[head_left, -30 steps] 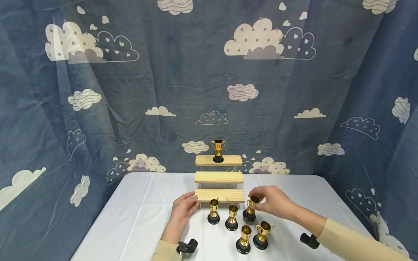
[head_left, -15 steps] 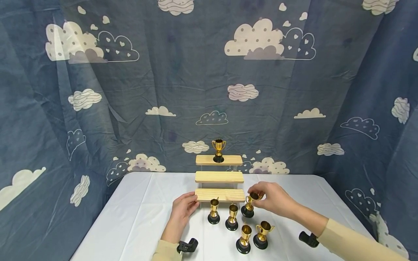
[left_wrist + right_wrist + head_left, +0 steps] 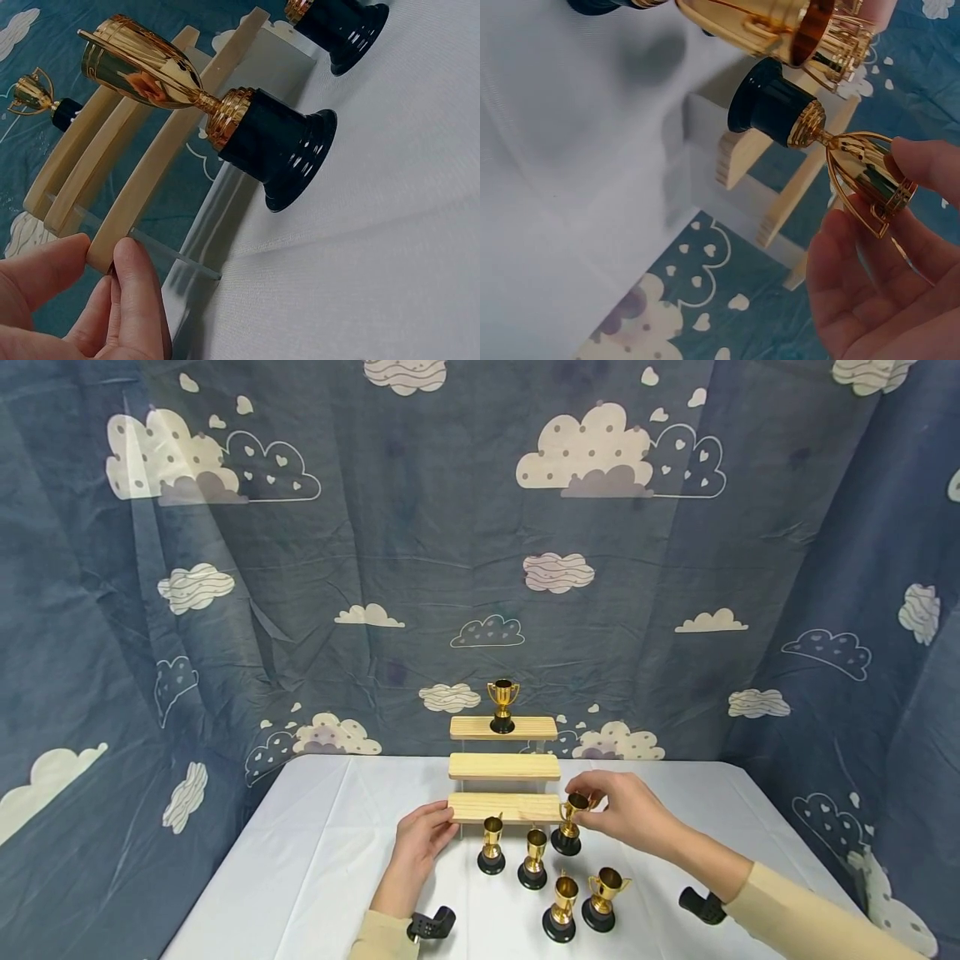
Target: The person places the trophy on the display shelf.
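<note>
Free room over the middle shelf, four trophies as obstacles before the lowest shelf.

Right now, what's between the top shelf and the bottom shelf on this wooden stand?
The head view shows the middle shelf between the top shelf and the bottom shelf.

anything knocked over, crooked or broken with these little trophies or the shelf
Nothing stands out. Four trophies stand upright on the table, and a fifth trophy on the top shelf. The left hand grips the end of the lowest shelf, which looks level; the right hand holds a sixth trophy. No damage shows.
</note>
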The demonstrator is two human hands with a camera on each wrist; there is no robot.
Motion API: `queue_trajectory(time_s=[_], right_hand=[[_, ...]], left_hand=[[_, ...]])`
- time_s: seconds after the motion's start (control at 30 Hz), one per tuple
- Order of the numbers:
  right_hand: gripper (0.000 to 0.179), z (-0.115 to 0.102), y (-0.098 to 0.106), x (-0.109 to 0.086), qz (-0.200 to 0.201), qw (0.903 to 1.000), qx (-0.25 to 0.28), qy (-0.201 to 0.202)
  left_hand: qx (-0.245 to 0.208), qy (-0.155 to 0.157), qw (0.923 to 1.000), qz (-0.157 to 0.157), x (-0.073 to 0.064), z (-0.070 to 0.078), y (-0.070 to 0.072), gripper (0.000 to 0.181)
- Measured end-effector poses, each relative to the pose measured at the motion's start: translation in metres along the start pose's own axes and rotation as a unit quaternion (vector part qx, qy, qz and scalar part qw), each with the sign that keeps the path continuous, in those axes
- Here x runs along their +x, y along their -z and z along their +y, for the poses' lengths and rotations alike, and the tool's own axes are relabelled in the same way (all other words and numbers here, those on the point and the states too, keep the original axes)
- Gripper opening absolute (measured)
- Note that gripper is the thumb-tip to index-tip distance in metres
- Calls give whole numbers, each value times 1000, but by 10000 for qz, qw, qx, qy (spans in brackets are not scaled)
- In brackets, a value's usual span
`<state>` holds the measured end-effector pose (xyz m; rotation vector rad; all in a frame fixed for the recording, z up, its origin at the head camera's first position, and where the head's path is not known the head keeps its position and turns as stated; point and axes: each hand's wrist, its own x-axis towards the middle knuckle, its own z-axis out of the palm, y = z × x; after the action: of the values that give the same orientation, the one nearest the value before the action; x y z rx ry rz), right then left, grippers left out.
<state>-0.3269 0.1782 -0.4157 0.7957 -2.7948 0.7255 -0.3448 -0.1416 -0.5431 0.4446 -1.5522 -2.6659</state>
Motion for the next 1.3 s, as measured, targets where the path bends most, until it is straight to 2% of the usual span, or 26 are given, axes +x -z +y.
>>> queue_trajectory(time_s=[0.67, 1.03, 1.3], right_hand=[[30, -9, 4, 9, 255, 9992, 296, 37], [32, -10, 8, 16, 456, 9987, 154, 138], [31, -14, 12, 23, 416, 9987, 262, 131]], left_hand=[[122, 11, 9999, 26, 2, 0, 1, 40], [89, -13, 9999, -72, 2, 0, 1, 42], [86, -26, 9999, -65, 2, -1, 1, 42]])
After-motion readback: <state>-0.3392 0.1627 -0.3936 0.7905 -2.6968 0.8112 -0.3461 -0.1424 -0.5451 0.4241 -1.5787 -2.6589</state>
